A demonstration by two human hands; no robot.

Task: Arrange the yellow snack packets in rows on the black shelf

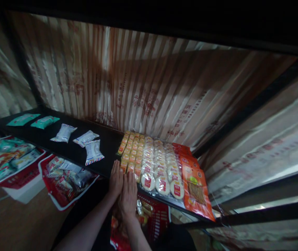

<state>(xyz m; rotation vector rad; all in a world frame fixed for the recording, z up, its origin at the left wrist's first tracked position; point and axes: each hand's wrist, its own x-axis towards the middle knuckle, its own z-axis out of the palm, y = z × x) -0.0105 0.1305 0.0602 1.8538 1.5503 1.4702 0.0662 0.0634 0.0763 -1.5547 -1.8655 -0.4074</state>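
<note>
My left hand (116, 180) lies at the shelf's front edge, fingers stretched out, its fingertips beside the left side of the small yellow snack packs (132, 148). Close against it is my right hand (128, 191), also with straight fingers, its tips at the front of those packs. Neither hand grips anything that I can see. The yellow packs stand in tight rows on the black shelf (109, 139). To their right come rows of round white packaged cakes (154, 174), then flat orange bags (196, 188) at the shelf's right end.
Several white packets (94, 152) and two teal packets (45, 122) lie on the shelf's left part. Red baskets of packaged snacks (67, 179) stand below, one under my hands. Striped plastic sheeting (149, 83) hangs behind, and a dark upper board (164, 21) runs overhead.
</note>
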